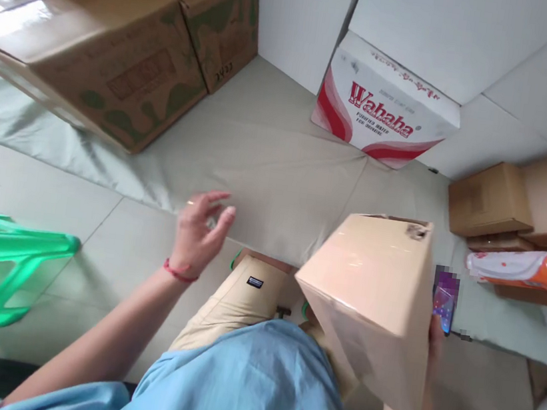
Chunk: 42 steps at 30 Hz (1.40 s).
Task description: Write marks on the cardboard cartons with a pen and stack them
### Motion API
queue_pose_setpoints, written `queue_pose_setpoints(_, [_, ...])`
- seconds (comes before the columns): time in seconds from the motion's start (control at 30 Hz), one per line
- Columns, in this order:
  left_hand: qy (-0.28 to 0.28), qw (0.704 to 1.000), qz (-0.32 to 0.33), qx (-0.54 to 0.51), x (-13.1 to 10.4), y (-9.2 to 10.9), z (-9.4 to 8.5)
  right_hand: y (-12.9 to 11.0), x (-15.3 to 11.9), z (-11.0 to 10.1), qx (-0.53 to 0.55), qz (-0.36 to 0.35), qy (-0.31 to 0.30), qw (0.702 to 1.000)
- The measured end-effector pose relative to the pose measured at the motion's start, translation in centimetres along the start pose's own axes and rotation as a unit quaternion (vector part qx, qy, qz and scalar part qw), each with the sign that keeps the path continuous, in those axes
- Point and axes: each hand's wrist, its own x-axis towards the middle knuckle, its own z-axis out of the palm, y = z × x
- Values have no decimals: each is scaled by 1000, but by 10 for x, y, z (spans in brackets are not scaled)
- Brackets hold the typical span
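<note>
Carton (370, 271) is held up near the tabletop's (267, 177) front edge, clamped in the right hand (436, 337), not set down; the left hand (202, 229) is apart, empty.

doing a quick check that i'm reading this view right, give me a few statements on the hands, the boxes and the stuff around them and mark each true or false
1. The right hand holds a plain box. True.
2. The left hand is closed round a carton. False: it is empty, its fingers loosely curled.
3. A red band circles the left wrist. True.
4. The stool at the left edge is orange. False: it is green.
5. The Wahaha carton is white and red. True.
6. The phone shows left of the plain box. False: it shows to the right.
</note>
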Motion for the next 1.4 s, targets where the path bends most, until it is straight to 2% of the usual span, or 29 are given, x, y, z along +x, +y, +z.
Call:
queue_pose_setpoints(0.03, [-62,993,-29,-94,-12,15,3,-4,0,5,31,30,-31,999])
queue_pose_setpoints(0.07, [-134,974,-49,-175,-23,29,5,-9,1,11,65,57,-67,994])
queue_pose_setpoints(0.13, [-236,927,-74,-283,-39,50,7,-20,7,23,125,91,-135,979])
queue_pose_setpoints(0.23, [-307,876,-108,-356,-47,62,6,-31,15,45,174,108,-170,964])
queue_pose_setpoints(0.3, [-327,865,-139,-355,-48,60,6,-34,15,59,184,125,-169,960])
queue_pose_setpoints(0.37, [-307,872,-180,-337,-49,56,8,-35,10,68,173,128,-179,960])
queue_pose_setpoints(0.43, [-256,875,-237,-337,-50,53,11,-36,4,71,157,107,-208,960])
queue_pose_setpoints(0.5, [-227,855,-304,-353,-51,52,14,-40,-1,69,152,81,-228,958])
queue_pose_setpoints(0.6, [-265,811,-367,-371,-52,57,13,-46,-2,64,177,59,-191,964])
queue_pose_setpoints(0.7, [-306,798,-359,-376,-53,64,8,-52,5,62,209,71,-123,968])
queue_pose_setpoints(0.83, [-339,836,-281,-327,-60,77,1,-59,13,62,234,163,-81,955])
queue_pose_setpoints(0.93, [-361,854,-240,-287,-64,86,-1,-62,13,57,234,204,-77,947])
queue_pose_setpoints(1.0, [-348,861,-236,-285,-65,90,1,-61,12,51,233,221,-86,943])
queue_pose_setpoints(1.1, [-289,870,-268,-295,-61,93,7,-55,9,39,204,244,-101,943])
queue_pose_setpoints(1.23, [-202,873,-312,-316,-53,89,16,-47,1,26,176,279,-183,926])
queue_pose_setpoints(1.3, [-189,870,-326,-317,-51,85,18,-44,-5,24,190,302,-234,904])
queue_pose_setpoints(1.4, [-186,870,-333,-313,-52,83,18,-41,-9,26,234,307,-239,891])
